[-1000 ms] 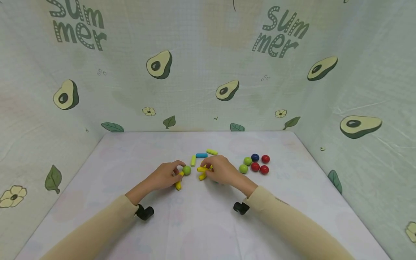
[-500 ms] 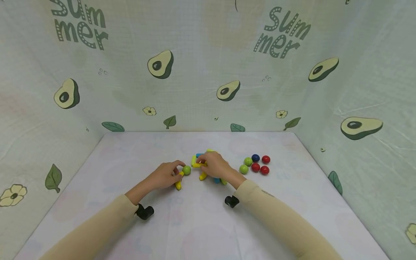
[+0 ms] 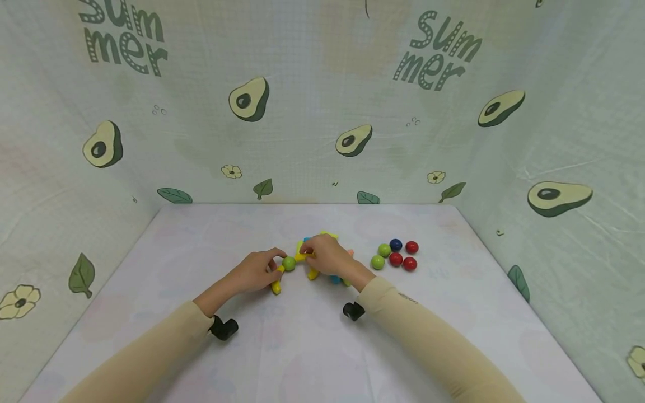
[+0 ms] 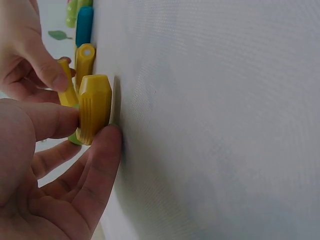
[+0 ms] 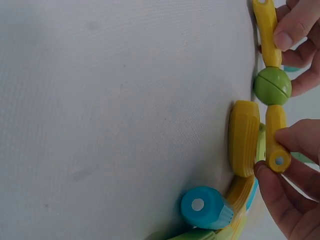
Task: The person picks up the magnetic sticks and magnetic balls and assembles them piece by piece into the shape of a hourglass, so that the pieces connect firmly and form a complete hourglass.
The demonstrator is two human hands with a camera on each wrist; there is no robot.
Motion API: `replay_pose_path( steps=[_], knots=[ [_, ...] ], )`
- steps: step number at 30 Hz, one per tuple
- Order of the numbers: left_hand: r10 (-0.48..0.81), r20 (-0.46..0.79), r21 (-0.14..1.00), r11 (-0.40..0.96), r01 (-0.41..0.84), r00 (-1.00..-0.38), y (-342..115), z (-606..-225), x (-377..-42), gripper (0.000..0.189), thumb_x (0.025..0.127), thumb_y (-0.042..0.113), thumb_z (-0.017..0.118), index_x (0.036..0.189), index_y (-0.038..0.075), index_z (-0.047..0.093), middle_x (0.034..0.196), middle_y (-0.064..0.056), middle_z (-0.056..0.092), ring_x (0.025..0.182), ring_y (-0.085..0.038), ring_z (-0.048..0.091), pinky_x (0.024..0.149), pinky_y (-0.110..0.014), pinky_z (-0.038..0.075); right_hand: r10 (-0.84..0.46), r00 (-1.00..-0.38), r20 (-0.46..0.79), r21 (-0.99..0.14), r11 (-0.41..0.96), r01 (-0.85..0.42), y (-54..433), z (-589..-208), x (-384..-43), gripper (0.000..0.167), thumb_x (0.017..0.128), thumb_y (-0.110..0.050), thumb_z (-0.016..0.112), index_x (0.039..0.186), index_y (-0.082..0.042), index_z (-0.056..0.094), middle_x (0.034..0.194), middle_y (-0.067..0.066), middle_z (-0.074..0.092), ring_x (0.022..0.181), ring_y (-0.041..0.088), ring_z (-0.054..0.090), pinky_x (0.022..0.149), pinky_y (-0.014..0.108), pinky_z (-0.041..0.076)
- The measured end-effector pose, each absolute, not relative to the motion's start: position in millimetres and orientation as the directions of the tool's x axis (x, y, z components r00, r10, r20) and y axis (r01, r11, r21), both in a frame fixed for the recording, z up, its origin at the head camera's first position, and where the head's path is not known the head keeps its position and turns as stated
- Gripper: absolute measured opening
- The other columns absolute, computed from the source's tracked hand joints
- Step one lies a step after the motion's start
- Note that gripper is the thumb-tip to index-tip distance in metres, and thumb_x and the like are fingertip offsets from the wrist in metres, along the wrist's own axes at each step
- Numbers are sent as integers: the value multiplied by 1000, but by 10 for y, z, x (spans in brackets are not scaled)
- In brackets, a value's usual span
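Note:
My left hand (image 3: pixel 258 272) pinches a yellow magnetic building stick (image 3: pixel 276 287) just above the table. The far end of that stick meets a green ball (image 3: pixel 289 263), clearly joined in the right wrist view. From the other side, a second yellow stick (image 5: pixel 275 131) touches the ball, so stick, ball and stick form a nearly straight line. Thumb and fingers of my right hand (image 3: pixel 328 257) pinch this second stick near its free end, which shows a pale round inset. In the left wrist view the left hand's yellow stick (image 4: pixel 95 107) largely hides the ball.
Close to the right hand lie another yellow stick (image 5: pixel 244 135), a blue stick (image 5: pixel 205 206) and several lime sticks, partly covered by the hand. Farther right sits a cluster of balls: green (image 3: pixel 384 250), dark blue (image 3: pixel 396 245) and red (image 3: pixel 395 259). Patterned cloth walls surround the table.
My right hand has moved left with its yellow stick until the stick touches the green ball. The left hand has stayed in place, holding its stick.

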State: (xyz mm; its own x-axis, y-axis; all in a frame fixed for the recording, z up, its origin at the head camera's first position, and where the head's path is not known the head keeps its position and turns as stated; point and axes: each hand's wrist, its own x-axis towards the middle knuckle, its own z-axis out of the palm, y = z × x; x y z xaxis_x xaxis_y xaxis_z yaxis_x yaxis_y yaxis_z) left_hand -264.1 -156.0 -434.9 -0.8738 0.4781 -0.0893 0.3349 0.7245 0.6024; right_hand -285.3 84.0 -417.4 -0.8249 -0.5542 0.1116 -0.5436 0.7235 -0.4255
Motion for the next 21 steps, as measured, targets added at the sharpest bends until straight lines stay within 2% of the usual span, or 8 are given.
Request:
replay_pose_path(
  steps=[10,16,21],
  knots=[
    [468,-109,593,739,321,-877,-1595,-4346,-2642,45,100,16,72,142,10,59,95,-3,67,71,-14,61,65,-31,52,-540,-839,74,-426,743,-516,808,-4158,-2813,25,96,-2,74,121,-2,77,113,11,78,104,23,71,95,37,59],
    [457,-148,609,741,283,-877,-1616,-4336,-2637,45,99,15,71,142,9,58,87,-3,66,68,-16,63,65,-32,51,-555,-827,89,-414,734,-538,769,-4156,-2796,24,96,-3,74,120,-3,78,111,10,78,101,23,71,93,36,59],
    [438,-182,626,742,240,-880,-1646,-4339,-2636,40,100,18,71,138,10,59,83,-2,67,67,-17,64,65,-32,51,-550,-832,81,-462,719,-520,737,-4142,-2790,26,96,-1,74,122,-2,78,115,10,78,103,22,71,95,35,59]
  ],
)
